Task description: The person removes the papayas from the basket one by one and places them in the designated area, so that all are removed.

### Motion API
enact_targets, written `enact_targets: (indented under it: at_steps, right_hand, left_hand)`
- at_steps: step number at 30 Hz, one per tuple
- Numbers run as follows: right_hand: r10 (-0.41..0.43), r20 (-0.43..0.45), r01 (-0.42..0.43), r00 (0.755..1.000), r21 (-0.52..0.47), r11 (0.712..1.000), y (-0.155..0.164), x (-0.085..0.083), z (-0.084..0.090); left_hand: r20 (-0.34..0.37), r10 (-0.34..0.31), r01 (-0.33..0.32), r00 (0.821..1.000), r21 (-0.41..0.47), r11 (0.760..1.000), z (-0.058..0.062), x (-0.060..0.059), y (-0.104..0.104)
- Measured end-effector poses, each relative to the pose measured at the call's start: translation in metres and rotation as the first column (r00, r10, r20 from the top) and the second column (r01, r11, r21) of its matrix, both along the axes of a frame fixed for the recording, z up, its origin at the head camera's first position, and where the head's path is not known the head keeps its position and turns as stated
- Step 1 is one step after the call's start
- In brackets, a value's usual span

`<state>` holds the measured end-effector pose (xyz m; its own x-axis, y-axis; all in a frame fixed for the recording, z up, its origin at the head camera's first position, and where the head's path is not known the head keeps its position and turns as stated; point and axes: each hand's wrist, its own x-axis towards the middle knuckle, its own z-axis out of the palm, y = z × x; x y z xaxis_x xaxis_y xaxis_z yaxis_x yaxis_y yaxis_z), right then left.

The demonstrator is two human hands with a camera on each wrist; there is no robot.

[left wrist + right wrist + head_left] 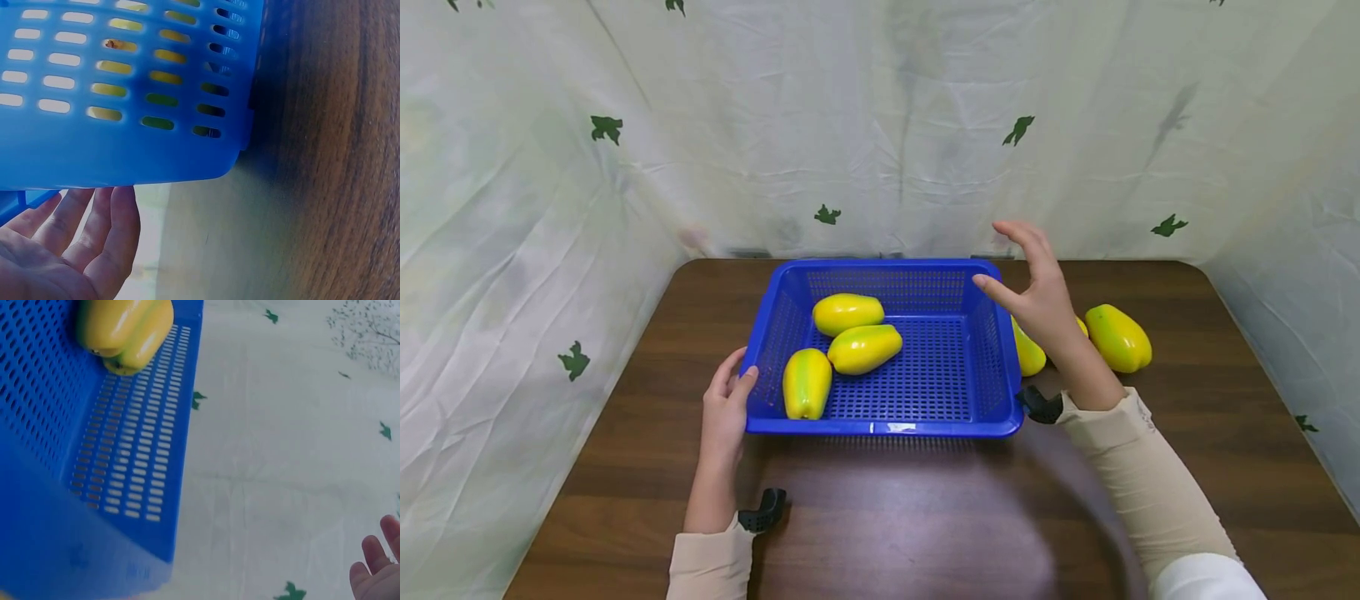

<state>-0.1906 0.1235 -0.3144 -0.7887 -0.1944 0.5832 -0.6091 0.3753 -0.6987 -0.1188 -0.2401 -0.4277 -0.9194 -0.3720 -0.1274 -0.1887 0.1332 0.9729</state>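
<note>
Head view, I'm counting three yellow fruits (862,347) lying in blue basket (887,427), two more outside (1118,337), left hand (725,412) resting relaxed against basket, right hand (1037,292) hovering spread, brown desk (925,517), leaf-print cloth walls (880,125).

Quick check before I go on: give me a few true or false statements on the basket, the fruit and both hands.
1. Three yellow-green fruits lie in the blue basket. True.
2. The right hand grips a fruit. False: it is open, raised by the basket's right rim, holding nothing.
3. The left hand rests against the basket's left front corner. True.
4. Every fruit is in the basket. False: fruits on the table lie right of it.
</note>
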Motion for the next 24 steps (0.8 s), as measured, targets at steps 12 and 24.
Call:
enact_targets:
  at_steps: [12,24]
  right_hand:
    - [0.148,0.068,-0.154,0.987,0.084,0.984,-0.035,-0.018,-0.014]
    - [0.263,0.236,-0.311,0.935,0.197,0.93,-0.062,-0.053,-0.05]
  left_hand:
    - [0.003,-0.006,0.006,1.0,-0.008,1.0,0.0,0.0,0.0]
    - [0.014,-0.005,0.005,1.0,-0.006,1.0,-0.002,-0.001,-0.002]
